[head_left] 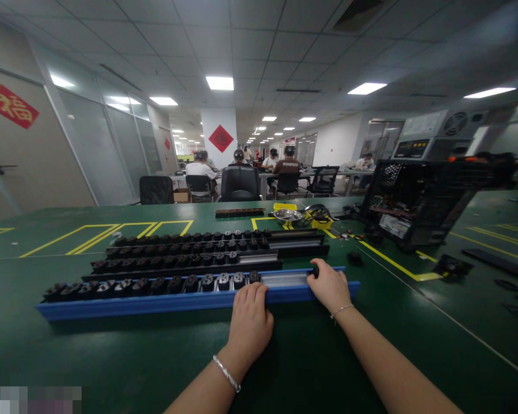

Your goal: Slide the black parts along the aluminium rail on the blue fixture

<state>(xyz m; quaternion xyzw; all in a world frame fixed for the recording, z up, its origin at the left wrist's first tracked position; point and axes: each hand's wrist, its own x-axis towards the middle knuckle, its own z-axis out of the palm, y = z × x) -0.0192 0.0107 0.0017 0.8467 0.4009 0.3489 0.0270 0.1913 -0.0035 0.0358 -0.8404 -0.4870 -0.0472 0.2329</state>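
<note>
Two-handed, apparently fitting black modules (191,283) into the blue rail (133,306).
Resting the left hand (251,316) against its near side, not showing whether gripping; pinching a dark piece (315,271) in the right hand (330,284) at its bare stretch; probably calling next for sliding toward the seated modules; facing darker rails (304,251) beyond.

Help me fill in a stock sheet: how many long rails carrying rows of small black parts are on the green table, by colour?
Blue rail: 1
Black rails: 3
Total: 4
</note>
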